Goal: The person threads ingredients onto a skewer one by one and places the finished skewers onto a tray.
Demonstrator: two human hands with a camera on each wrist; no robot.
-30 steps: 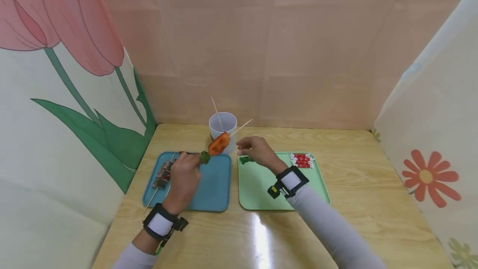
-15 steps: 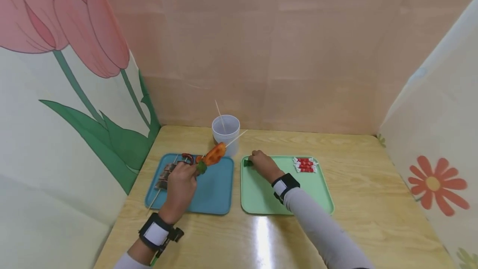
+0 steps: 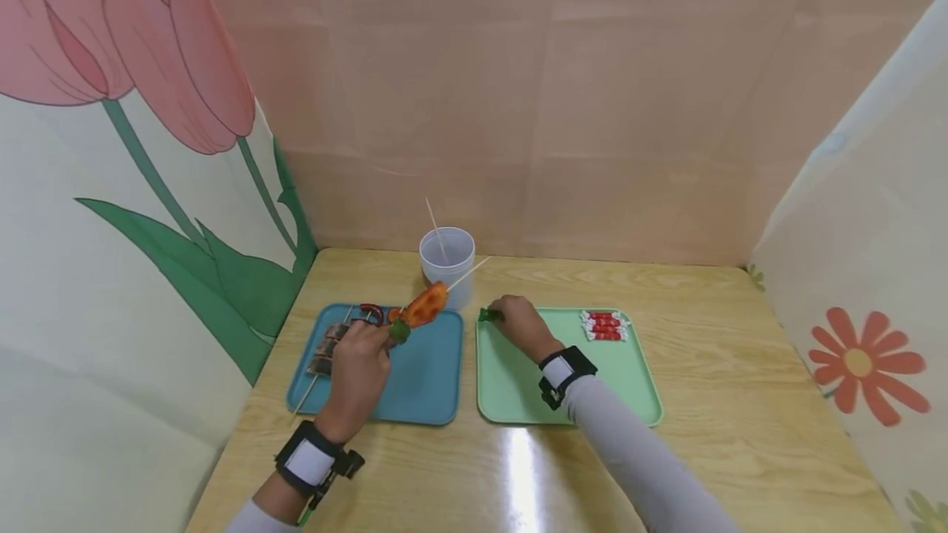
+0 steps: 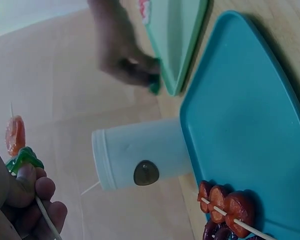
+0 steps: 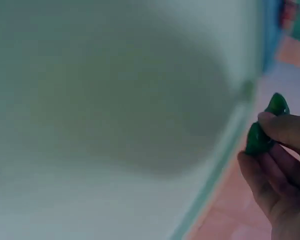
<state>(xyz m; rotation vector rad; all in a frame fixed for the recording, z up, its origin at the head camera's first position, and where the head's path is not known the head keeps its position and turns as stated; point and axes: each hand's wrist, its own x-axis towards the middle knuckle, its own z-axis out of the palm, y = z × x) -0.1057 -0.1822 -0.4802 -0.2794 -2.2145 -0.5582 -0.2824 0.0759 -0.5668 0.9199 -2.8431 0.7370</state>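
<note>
My left hand (image 3: 360, 373) pinches a wooden skewer (image 3: 469, 272) above the blue tray (image 3: 424, 393). An orange-red glazed piece of food (image 3: 427, 305) and a green pepper-like piece (image 3: 400, 331) are threaded on it, the green piece right at my fingertips. In the left wrist view, the bare stick (image 4: 48, 218) runs out below the fingers. My right hand (image 3: 521, 326) holds a second glossy green pepper-like piece (image 5: 260, 138) between thumb and fingers, over the far left corner of the green tray (image 3: 518, 401).
A translucent white cup (image 3: 448, 257) with a thin stick in it stands behind the trays. Skewers with dark rolled pieces (image 3: 322, 359) and red sausage-like slices (image 4: 238, 206) lie on the blue tray. Several red-and-white wrapped sticks (image 3: 605, 326) lie on the green tray.
My right hand has come down to the green tray, taken hold of the green piece and raised it slightly. My left hand still holds the loaded skewer, now tilted less steeply.
</note>
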